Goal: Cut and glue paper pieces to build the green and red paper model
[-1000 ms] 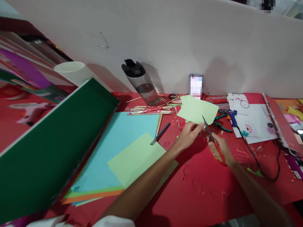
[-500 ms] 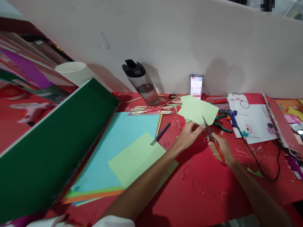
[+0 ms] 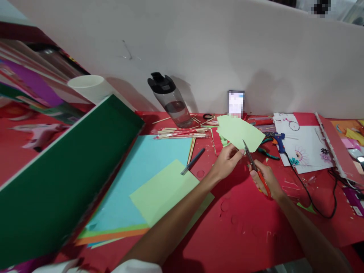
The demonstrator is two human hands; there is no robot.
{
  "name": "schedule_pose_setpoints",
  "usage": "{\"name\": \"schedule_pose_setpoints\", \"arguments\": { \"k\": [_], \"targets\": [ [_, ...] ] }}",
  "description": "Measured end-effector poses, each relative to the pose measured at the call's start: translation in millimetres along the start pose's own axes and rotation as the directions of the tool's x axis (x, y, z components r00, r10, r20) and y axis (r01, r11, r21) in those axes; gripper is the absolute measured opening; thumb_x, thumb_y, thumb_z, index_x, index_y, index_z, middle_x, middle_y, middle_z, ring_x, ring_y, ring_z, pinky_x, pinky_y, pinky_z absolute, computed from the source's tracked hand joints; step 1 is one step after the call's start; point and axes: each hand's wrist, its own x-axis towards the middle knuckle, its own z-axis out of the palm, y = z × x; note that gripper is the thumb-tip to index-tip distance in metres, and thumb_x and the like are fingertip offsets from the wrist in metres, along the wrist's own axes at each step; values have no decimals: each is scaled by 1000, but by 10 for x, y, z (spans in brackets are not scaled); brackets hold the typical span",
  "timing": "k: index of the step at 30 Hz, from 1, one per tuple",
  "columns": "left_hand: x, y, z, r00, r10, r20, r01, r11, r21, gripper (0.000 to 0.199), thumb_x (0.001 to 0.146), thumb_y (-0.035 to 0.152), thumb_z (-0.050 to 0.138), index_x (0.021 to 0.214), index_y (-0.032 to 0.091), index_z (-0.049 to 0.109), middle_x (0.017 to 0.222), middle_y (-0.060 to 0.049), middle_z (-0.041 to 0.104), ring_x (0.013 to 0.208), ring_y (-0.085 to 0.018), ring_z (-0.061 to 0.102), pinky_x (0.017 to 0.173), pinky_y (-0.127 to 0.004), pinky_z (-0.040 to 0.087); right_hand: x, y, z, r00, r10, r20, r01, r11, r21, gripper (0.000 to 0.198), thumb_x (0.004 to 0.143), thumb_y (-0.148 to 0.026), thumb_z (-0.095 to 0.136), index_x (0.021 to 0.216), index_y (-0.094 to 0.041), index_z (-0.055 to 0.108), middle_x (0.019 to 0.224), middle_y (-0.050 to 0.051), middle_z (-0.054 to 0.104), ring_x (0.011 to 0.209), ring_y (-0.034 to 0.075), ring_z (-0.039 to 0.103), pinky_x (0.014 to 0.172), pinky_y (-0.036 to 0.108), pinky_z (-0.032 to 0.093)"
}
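A piece of light green paper point(image 3: 240, 131) is pinched at its lower edge by my left hand point(image 3: 227, 162), held above the red table. My right hand point(image 3: 265, 177) grips scissors point(image 3: 260, 176) with red handles. Their blades point up and to the left and lie at the paper's lower edge, close to my left fingertips. Behind the paper, small green paper scraps point(image 3: 223, 140) show in part. Another light green sheet point(image 3: 170, 189) lies left of my left forearm, on top of a light blue sheet point(image 3: 127, 182).
A water bottle point(image 3: 172, 100) and a lit phone point(image 3: 236, 103) stand by the wall. Wooden sticks point(image 3: 182, 132), a dark pen-like tool point(image 3: 192, 161), teal-handled pliers point(image 3: 267, 153) and a blue glue gun point(image 3: 279, 142) with a black cord surround my hands. A large green panel point(image 3: 65, 178) leans at left.
The green paper has turned slightly and shifted a little right and down at the blades. More scraps show behind it. Both hands stay almost in place.
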Motion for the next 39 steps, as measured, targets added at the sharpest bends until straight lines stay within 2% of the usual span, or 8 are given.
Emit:
{"name": "schedule_pose_setpoints", "arguments": {
  "k": [15,23,28,35,39],
  "targets": [
    [2,3,-5,999,15,-41,-15,1000,5,27,94,45,63,85,20,58,70,2,57,64,-15,52,63,-29,41,0,-6,-6,1000,-17,0,17,999,-38,35,103,-58,60,97,-24,54,65,-6,47,50,10,42,46,20,33],
    [2,-17,-9,999,30,-42,-30,1000,4,30,97,47,61,82,21,59,65,1,57,81,-21,63,81,-33,51,3,-48,-12,1000,-28,3,29,998,-62,33,103,-55,60,95,-24,53,63,-7,45,49,10,42,47,20,33],
    [3,-19,-16,999,30,-32,-30,1000,8,30,99,48,59,88,21,61,68,0,59,90,-24,65,85,-34,51,6,-71,-16,999,-37,1,37,995,-92,33,103,-54,61,93,-24,53,62,-8,44,50,10,42,48,22,32],
    [2,-33,-27,1000,11,-8,-11,1000,8,35,101,54,55,105,20,62,78,-1,61,80,-20,60,77,-32,48,13,-90,-28,998,-63,3,63,986,-157,38,103,-58,58,90,-24,52,63,-7,45,53,12,42,53,24,34],
    [-3,-25,-31,1000,-4,8,4,1000,0,36,101,55,56,103,19,60,80,0,60,72,-18,55,70,-30,46,15,-95,-23,999,-36,8,36,993,-112,37,103,-58,59,91,-24,52,63,-7,45,52,12,44,51,23,34]
  ]
}}
